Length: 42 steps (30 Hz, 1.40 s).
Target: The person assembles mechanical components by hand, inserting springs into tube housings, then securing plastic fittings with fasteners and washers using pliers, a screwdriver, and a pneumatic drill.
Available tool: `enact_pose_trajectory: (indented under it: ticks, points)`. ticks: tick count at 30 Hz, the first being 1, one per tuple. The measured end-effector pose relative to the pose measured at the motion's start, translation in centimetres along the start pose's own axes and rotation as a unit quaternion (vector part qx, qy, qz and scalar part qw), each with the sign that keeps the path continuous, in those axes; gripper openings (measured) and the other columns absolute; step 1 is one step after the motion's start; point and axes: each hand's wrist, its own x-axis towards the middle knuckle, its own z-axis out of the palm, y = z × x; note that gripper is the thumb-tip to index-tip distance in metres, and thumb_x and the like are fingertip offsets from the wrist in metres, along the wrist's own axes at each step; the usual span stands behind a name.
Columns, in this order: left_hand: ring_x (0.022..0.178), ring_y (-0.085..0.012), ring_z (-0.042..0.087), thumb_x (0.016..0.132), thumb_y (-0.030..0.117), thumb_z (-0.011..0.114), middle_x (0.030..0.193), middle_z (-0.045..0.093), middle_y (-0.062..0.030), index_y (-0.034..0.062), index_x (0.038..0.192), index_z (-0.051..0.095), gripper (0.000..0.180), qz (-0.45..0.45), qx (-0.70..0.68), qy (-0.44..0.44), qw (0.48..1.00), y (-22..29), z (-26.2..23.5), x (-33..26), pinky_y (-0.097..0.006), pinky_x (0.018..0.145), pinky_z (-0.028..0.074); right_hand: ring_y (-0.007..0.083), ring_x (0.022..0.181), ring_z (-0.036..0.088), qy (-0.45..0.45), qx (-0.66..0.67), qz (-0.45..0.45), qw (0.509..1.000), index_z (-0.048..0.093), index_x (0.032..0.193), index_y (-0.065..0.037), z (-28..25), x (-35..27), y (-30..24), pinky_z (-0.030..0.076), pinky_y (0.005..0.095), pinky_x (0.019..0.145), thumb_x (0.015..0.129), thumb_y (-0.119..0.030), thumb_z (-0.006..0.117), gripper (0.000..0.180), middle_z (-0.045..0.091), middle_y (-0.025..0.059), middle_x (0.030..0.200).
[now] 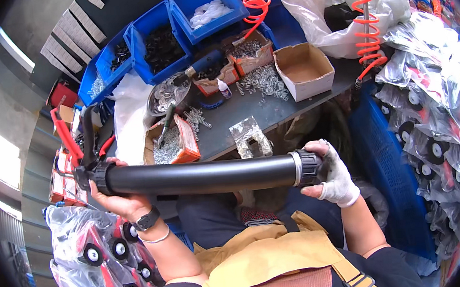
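Note:
I hold a long black tube (205, 177) level across my lap by its two ends. My bare left hand (118, 199) is closed around its left end, beside a ribbed black fitting (100, 179). From that end rise a red lever (68, 138) and a black one. At the other end, my right hand (337, 176), in a white fingerless glove, grips a ribbed black collar (310, 167) with a pale ring next to it. Part of its palm side is hidden by the collar.
On the grey bench (219, 144) are blue bins (159, 37), a box of springs (171, 141), a metal bowl (167, 97), an open carton (305, 70) and a metal bracket (250, 136). Red coiled hoses (367, 25) hang above. Bagged wheeled parts (99, 255) are piled on both sides.

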Motion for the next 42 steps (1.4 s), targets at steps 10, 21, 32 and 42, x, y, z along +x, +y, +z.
enact_pose_trajectory:
  ticks: [10,21,32,42]
  points:
    - [0.082,-0.0271,0.061,0.078,0.038,0.061,0.093,0.059,-0.0162,-0.0013,0.106,0.049,0.050,-0.092,0.039,0.059,0.993,-0.9,-0.7,1.2,-0.038,0.075,0.055,0.0333,0.096,0.056,-0.040,-0.287,-0.139,0.947,0.051,0.112,-0.011,0.1,-1.5,-1.0,0.049,0.0381,0.078,0.055,-0.020,0.086,0.068,0.051,0.0159,0.105]
    - [0.082,-0.0283,0.061,0.078,0.038,0.062,0.092,0.060,-0.0145,0.0020,0.102,0.053,0.044,-0.110,0.040,0.101,0.988,-1.5,-2.0,2.3,-0.038,0.073,0.054,0.0392,0.104,0.056,-0.064,-0.329,-0.334,0.881,0.049,0.116,-0.016,0.4,-1.6,1.7,0.051,0.0430,0.082,0.058,-0.001,0.078,0.067,0.042,0.0160,0.123]
    - [0.079,-0.0284,0.062,0.081,0.035,0.061,0.090,0.063,-0.0119,0.0041,0.099,0.056,0.036,-0.091,0.015,0.105,0.990,-1.3,-2.5,2.9,-0.040,0.071,0.055,0.0355,0.123,0.043,0.020,-0.270,-0.010,0.963,0.038,0.136,-0.013,1.9,-1.9,0.1,0.036,0.0510,0.099,0.079,-0.071,0.047,0.081,0.043,0.0196,0.130]
    - [0.085,-0.0282,0.064,0.085,0.046,0.054,0.093,0.064,-0.0162,-0.0015,0.107,0.054,0.052,-0.021,0.094,-0.106,0.990,-3.2,3.8,0.1,-0.038,0.075,0.053,0.0131,0.051,0.050,0.197,0.173,0.350,0.900,0.052,0.098,-0.025,5.7,0.6,3.8,0.038,0.0203,0.038,0.088,-0.057,0.042,0.034,0.054,-0.0002,0.075]
